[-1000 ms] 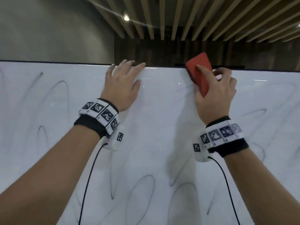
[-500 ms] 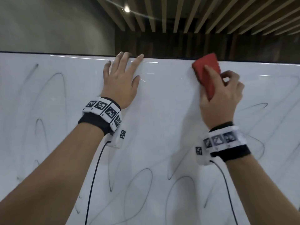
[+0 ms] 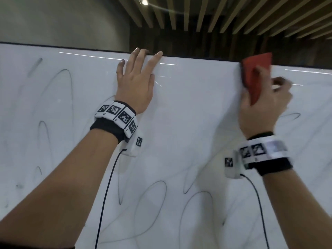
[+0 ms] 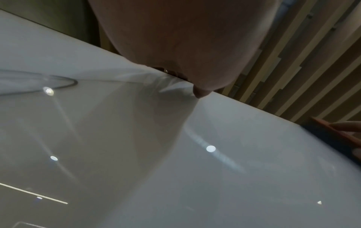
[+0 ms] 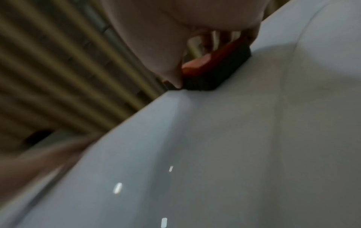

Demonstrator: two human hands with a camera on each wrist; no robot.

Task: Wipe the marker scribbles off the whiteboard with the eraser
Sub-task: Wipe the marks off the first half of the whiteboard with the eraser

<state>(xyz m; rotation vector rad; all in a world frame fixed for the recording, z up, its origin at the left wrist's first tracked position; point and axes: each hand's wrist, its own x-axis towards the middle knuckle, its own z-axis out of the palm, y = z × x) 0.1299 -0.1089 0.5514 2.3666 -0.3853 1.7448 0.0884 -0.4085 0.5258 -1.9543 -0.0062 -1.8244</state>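
Whiteboard (image 3: 197, 123) under slatted ceiling — scribbles (image 3: 152, 203) remain.
Right hand (image 3: 264, 108) grips red eraser (image 3: 255, 72) at top edge; left hand (image 3: 136, 87) lies flat, fingers straight.

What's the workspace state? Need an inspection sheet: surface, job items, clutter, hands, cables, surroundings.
Surface: whiteboard, wiped patch between the hands.
Job's things: red eraser on the board at its top edge; marker scribbles left, below and far right.
Clutter: nothing seen.
Hands: left hand flat on board, fingertips at top edge; right hand grips eraser, blurred.
Cables: black cable from each wrist unit.
Surroundings: slatted ceiling, grey wall.
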